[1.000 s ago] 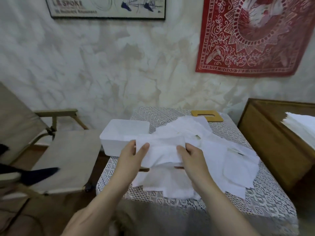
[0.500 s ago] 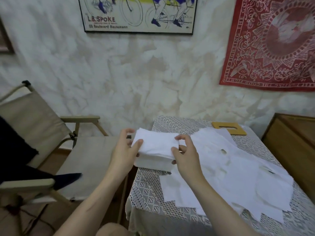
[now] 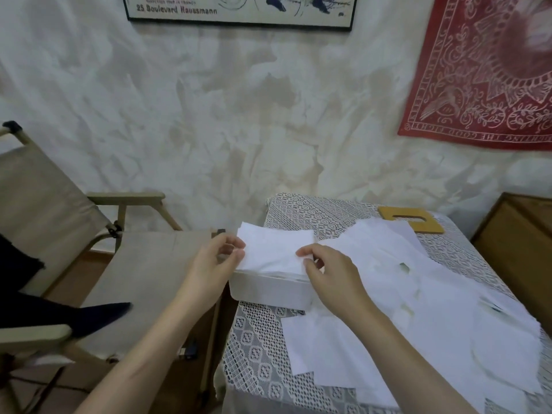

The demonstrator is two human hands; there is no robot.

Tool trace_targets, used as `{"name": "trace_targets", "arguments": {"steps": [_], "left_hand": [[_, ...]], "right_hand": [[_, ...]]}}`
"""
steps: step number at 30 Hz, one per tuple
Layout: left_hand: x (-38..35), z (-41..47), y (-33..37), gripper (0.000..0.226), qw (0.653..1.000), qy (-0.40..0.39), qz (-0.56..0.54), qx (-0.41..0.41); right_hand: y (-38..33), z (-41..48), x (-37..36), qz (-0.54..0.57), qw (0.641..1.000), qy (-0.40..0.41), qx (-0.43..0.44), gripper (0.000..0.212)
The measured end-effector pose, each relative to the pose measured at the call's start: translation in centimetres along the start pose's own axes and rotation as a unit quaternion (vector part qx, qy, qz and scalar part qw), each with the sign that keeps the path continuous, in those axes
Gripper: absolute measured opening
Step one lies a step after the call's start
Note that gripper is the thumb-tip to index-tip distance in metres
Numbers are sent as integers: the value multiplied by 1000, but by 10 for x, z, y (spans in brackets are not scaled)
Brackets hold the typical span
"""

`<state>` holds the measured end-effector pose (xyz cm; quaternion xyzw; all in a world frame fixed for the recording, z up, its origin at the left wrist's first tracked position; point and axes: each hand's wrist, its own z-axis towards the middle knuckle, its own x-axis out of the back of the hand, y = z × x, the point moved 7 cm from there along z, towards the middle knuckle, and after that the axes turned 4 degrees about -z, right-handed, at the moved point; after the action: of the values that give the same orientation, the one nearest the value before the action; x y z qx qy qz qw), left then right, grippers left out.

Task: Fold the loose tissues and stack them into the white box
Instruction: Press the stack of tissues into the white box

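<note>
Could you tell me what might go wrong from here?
The white box sits at the left edge of the table; pressing down with the left hand or right hand might nudge it off. The folded tissue, held only at its ends, may sag and unfold. The loose tissues overhang the front edge and could slip off.

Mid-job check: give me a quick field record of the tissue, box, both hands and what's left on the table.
folded tissue: on top of the box, held at both ends
box: white, at the left edge of the table
left hand: pinches tissue's left edge
right hand: pinches its right edge
loose tissues: unfolded pile right of box
lid: off, far side
</note>
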<state>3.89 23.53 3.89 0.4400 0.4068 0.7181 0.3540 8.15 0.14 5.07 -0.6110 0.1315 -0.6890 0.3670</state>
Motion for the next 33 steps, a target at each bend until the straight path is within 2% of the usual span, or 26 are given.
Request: {"name": "trace_targets", "arguments": {"steps": [5,11,15,19,28,33], "left_hand": [[-5,-1,-5,14,1000,-16,10,-10],[-3,8,4,20,990,-2,134,-34],[-8,9,2,14,974,2,225,-27],[-11,9,4,13,956,-4,292,-20],[-12,12,11,15,944,-22,328,-22],[-15,17,10,20,929,-41,366,-19]], "right_hand": [[14,2,3,-21,1000,4,-4,25],[16,5,0,-38,999,6,1,25],[9,4,0,-115,993,8,28,29],[9,10,-1,-159,987,-24,22,30],[7,16,-6,-225,970,-85,30,33],[0,10,-2,-240,968,-70,33,32]]}}
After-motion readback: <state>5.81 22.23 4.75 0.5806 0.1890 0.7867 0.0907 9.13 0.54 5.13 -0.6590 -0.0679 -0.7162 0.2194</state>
